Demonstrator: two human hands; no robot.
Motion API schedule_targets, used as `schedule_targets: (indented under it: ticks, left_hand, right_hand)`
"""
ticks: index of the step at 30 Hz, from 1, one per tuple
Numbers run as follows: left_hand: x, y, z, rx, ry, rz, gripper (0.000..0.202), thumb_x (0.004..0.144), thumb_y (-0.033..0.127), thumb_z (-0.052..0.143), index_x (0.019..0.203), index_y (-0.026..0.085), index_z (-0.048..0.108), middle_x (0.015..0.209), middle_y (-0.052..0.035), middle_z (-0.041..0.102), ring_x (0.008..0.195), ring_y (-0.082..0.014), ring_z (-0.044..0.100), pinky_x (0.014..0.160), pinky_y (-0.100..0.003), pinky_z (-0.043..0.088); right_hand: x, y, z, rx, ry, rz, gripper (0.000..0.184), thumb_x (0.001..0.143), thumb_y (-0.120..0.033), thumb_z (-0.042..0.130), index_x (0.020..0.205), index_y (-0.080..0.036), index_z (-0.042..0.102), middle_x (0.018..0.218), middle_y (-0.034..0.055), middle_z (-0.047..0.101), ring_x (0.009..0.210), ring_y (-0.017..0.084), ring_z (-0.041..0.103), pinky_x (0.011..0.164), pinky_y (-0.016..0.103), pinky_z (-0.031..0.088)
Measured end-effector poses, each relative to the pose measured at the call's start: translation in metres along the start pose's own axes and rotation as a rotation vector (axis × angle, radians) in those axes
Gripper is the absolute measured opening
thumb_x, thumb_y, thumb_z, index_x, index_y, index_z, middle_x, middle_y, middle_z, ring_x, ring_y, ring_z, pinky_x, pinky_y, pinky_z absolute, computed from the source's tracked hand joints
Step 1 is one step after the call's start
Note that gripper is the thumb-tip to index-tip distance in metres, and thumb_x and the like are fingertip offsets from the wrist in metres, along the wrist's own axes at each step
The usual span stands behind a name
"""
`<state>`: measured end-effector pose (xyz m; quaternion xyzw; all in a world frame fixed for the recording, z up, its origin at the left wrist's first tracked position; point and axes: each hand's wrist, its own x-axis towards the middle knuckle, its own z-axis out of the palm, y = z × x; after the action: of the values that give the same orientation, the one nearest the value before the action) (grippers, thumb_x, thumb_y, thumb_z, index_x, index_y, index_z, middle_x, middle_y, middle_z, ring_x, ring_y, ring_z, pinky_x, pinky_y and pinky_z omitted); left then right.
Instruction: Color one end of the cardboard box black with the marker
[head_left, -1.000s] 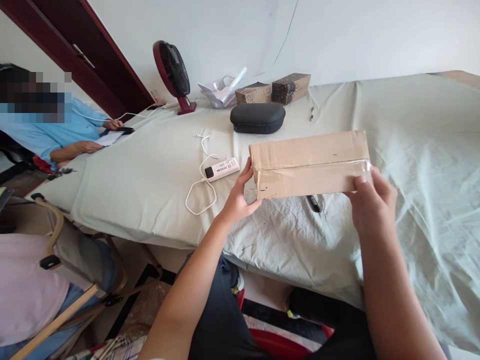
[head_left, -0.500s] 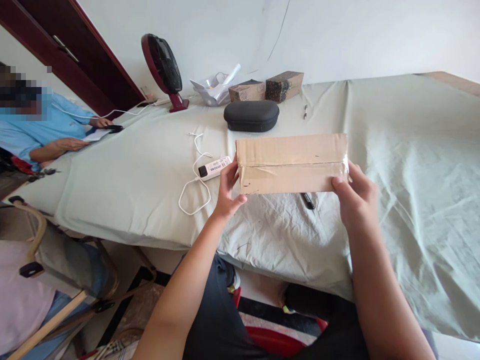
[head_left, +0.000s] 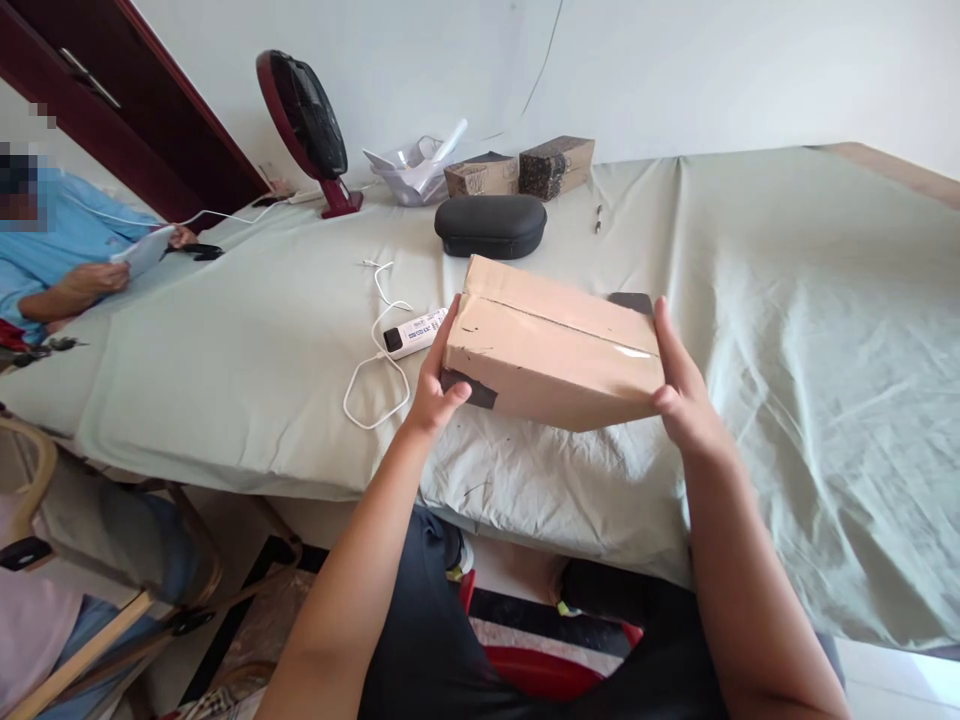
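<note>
At either end of the cardboard box (head_left: pixel 559 340), the left hand (head_left: pixel 435 390) and right hand (head_left: pixel 688 405) clasp it over the desk (head_left: pixel 892 170). Pale creased cloth (head_left: pixel 225 380) covers most of the desk. Beyond the box lies a black case (head_left: pixel 491 226); left of the box, farther back, a fan (head_left: pixel 304 120) stands before a white wall (head_left: pixel 750 70).

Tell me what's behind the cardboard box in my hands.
Beyond the held box, the black case sits on the cloth, with two more cardboard boxes farther back. Whatever cloth the held box covers, and anything on it, cannot be seen.
</note>
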<state>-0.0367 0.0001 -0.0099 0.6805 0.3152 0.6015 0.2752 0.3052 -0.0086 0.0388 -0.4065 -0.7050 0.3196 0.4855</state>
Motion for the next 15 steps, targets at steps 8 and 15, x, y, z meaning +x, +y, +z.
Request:
schedule_targets:
  ticks: [8, 15]
  left_hand:
    - [0.003, 0.017, -0.003, -0.165, 0.147, -0.149, 0.087, 0.080, 0.079, 0.072, 0.154, 0.035, 0.059, 0.160, -0.0098, 0.061, 0.163, -0.0379, 0.038, 0.132, -0.053, 0.037]
    - [0.011, 0.034, 0.015, -0.414, 0.442, -0.349, 0.081, 0.070, 0.071, 0.083, 0.138, 0.030, 0.069, 0.155, -0.0126, 0.064, 0.156, -0.0391, 0.048, 0.124, -0.054, 0.047]
  right_hand:
    - [0.002, -0.003, 0.005, -0.109, -0.119, 0.004, 0.120, 0.066, -0.086, 0.082, 0.164, -0.027, 0.046, 0.160, 0.0184, 0.052, 0.147, 0.044, 0.051, 0.119, 0.064, 0.046]
    - [-0.001, -0.009, 0.030, 0.157, -0.090, 0.255, 0.100, 0.077, -0.080, 0.077, 0.160, -0.030, 0.052, 0.166, 0.0120, 0.052, 0.151, 0.040, 0.049, 0.119, 0.056, 0.049]
